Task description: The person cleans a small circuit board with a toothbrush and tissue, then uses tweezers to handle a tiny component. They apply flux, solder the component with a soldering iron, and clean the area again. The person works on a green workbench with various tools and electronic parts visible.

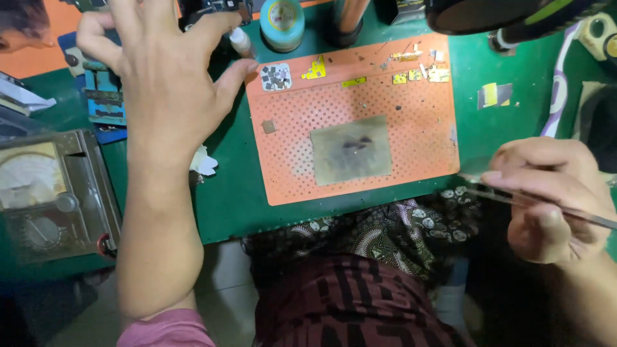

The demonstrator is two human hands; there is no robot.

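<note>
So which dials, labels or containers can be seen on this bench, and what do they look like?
Analog meter: far left, grey box with pale dial face and round black knob.
Round tub: top centre, teal with a yellow-ringed label on its lid.
Small bottle: beside the left hand, white with a pale cap.
Yellow stickers: top edge of the orange perforated mat.

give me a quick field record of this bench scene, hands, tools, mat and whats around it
surface: green bench top
left hand: raised, fingers spread, fingertips near a small white bottle; holds nothing
right hand: pinches thin metal tweezers, tips pointing left toward the mat edge
mat: orange perforated mat
on mat: grey metal plate at centre; small yellow pieces and a patch of small dark chips along the top edge
left of bench: analogue meter with a dial
behind mat: round teal container
</note>
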